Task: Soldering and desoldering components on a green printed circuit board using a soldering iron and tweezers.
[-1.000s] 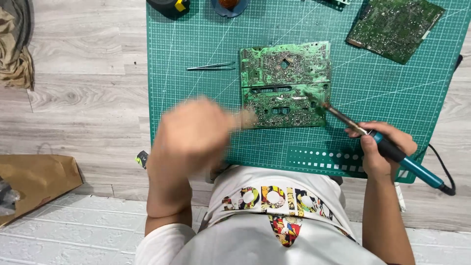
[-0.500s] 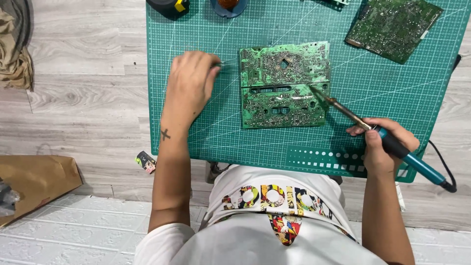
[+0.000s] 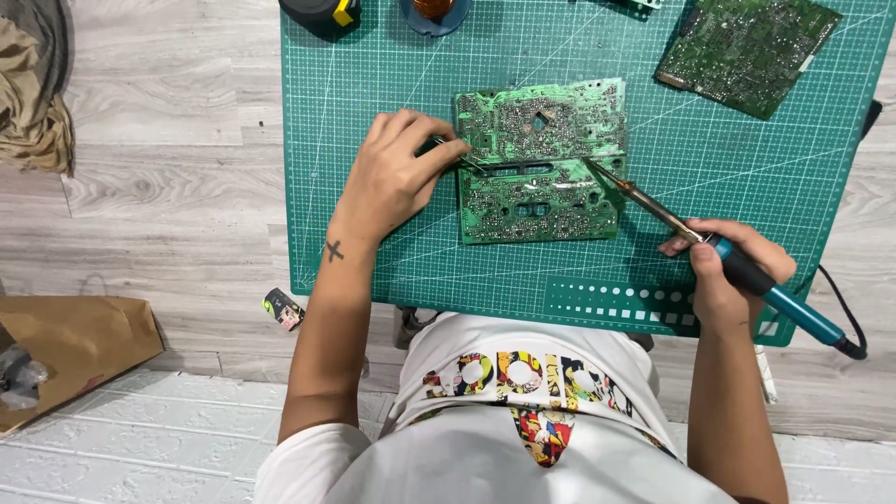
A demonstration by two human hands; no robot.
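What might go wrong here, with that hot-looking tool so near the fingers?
1. The soldering iron, held in the right hand, has its tip at the circuit board; a slip might scorch the board or the mat.
2. The left hand pokes tweezers into the same board, so its fingers risk a burn.
3. The cable hangs off the mat and may snag.

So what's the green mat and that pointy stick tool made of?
The green mat looks like matte rubbery plastic, flat with a printed white grid. The pointy tool in the right hand seems to have a shiny metal shaft, browned near its tip, and a smooth teal plastic handle.
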